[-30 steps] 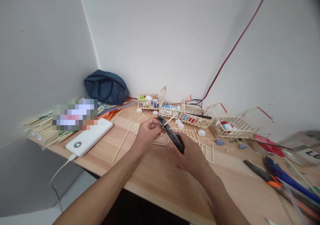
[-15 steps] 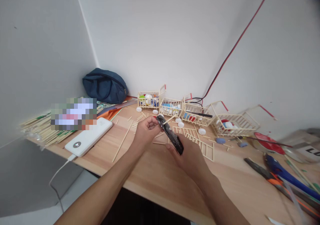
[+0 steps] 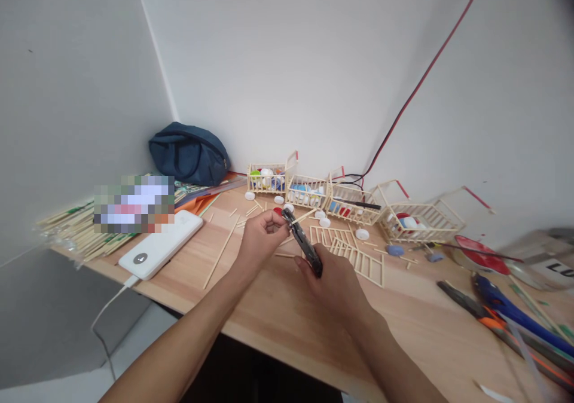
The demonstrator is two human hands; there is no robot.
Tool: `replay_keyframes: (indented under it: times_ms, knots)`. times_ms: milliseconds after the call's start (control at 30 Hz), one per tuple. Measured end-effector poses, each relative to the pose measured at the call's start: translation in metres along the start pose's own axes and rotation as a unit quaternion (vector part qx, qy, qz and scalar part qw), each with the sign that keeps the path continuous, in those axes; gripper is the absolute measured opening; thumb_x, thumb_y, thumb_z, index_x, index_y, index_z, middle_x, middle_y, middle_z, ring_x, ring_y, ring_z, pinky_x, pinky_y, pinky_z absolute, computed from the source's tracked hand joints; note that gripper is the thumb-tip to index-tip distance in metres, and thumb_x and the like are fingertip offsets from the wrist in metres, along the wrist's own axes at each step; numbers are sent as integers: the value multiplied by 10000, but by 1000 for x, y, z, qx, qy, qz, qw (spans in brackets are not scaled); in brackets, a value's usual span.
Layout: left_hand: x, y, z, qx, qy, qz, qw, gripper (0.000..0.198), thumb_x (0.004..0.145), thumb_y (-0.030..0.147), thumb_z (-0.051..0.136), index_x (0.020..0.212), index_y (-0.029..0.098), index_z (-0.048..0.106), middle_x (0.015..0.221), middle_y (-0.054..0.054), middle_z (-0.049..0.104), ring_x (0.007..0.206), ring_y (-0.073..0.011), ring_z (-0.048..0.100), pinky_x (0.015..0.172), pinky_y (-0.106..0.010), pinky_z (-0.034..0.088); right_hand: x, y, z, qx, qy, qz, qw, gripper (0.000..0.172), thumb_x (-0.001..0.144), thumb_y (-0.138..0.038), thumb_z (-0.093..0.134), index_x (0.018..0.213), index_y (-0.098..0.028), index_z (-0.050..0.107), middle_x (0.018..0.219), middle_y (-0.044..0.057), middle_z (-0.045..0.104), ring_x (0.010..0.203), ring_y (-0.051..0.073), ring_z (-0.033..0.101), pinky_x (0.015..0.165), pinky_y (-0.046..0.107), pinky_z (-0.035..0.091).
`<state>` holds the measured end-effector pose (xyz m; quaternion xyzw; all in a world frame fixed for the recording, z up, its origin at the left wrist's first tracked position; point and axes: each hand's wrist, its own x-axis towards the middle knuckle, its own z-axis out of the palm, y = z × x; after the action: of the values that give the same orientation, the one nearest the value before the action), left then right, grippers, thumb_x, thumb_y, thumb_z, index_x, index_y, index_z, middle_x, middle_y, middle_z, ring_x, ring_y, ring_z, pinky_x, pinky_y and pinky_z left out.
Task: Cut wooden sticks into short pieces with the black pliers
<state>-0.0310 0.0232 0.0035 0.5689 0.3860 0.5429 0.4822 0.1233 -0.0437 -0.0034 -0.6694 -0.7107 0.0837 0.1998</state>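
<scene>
My right hand (image 3: 334, 277) is wrapped round a dark hand tool (image 3: 305, 244) that looks like a folding multi-tool. Its far end points up and left, right beside the fingertips of my left hand (image 3: 264, 235). The fingers of that hand are curled in a pinch on a thin wooden stick (image 3: 305, 216), which crosses the tool's tip and juts out to the right. Exactly where the tool meets the stick is too small to make out. Just behind lie ladder-like stick frames (image 3: 359, 259) on the wooden table (image 3: 269, 319).
Several small stick carts (image 3: 309, 192) holding coloured caps line the wall. On the left are a blue pouch (image 3: 188, 152), bundled sticks (image 3: 85, 235) and a white power bank (image 3: 161, 244) with a cable. Pliers (image 3: 466, 301) and a blue-handled tool (image 3: 515, 313) lie at right.
The tool in my right hand has turned slightly, and its handle end has shifted a little left. My left hand keeps its pinch in nearly the same place.
</scene>
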Motion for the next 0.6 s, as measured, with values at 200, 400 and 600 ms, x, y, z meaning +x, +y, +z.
replay_keyframes:
  times_ms: [200, 400, 600]
  knots:
    - [-1, -1, 1, 38, -12, 43, 998, 102, 689, 228, 630, 677, 136, 588, 614, 22, 578, 547, -75, 510, 524, -173, 382, 2, 3, 0, -17, -7, 29, 999, 258, 859, -418, 449, 739, -202, 525, 620, 44, 627, 572, 180, 560, 512, 245, 236]
    - [-2, -3, 1, 88, -1, 59, 994, 63, 705, 192, 588, 679, 136, 597, 645, 9, 599, 582, -88, 526, 554, -180, 390, 5, 7, 10, 6, 12, 26, 1000, 319, 857, -455, 442, 684, -201, 528, 592, 42, 613, 553, 172, 541, 507, 246, 246]
    - [2, -5, -10, 99, 27, 55, 993, 62, 700, 197, 581, 688, 137, 583, 654, 2, 609, 598, -102, 550, 582, -195, 409, 11, -2, 11, 71, 48, 10, 996, 363, 808, -545, 487, 671, -209, 457, 556, -14, 548, 514, 140, 490, 498, 224, 265]
